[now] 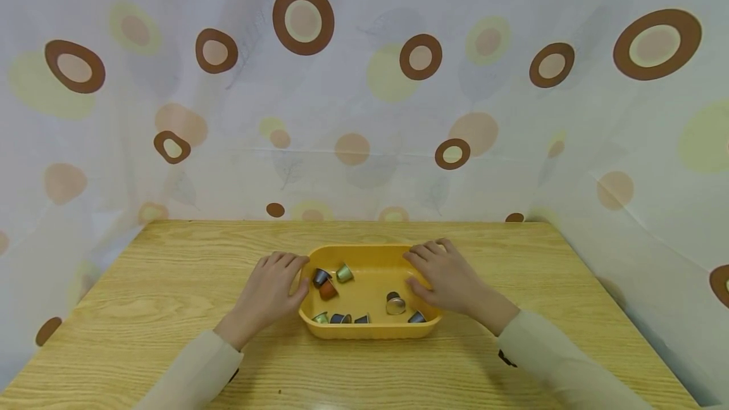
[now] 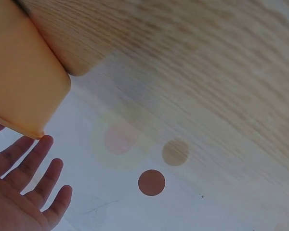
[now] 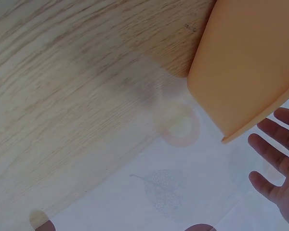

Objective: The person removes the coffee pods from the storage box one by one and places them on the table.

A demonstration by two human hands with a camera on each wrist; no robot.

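Observation:
A yellow plastic tub [image 1: 373, 333] stands on the wooden table with several coffee capsules in it. My left hand [image 1: 267, 293] is at its left end, thumb and fingertips right at the rim; the left wrist view shows its fingers [image 2: 38, 154] spread and fairly straight. At the right end my right hand [image 1: 452, 280] reaches over the rim, fingers relaxed and apart in the right wrist view. Inside lie a green capsule [image 1: 344, 273], an orange capsule [image 1: 328, 290] and a dark capsule [image 1: 321, 278] at the left, and a silver-lidded capsule [image 1: 395, 305] at the right.
The wooden table [image 1: 171, 283] extends around the tub on every side. Behind it and along the sides hangs a pale curtain [image 1: 353, 93] with brown and yellow circles. The tub's front wall partly hides several capsules along the near side.

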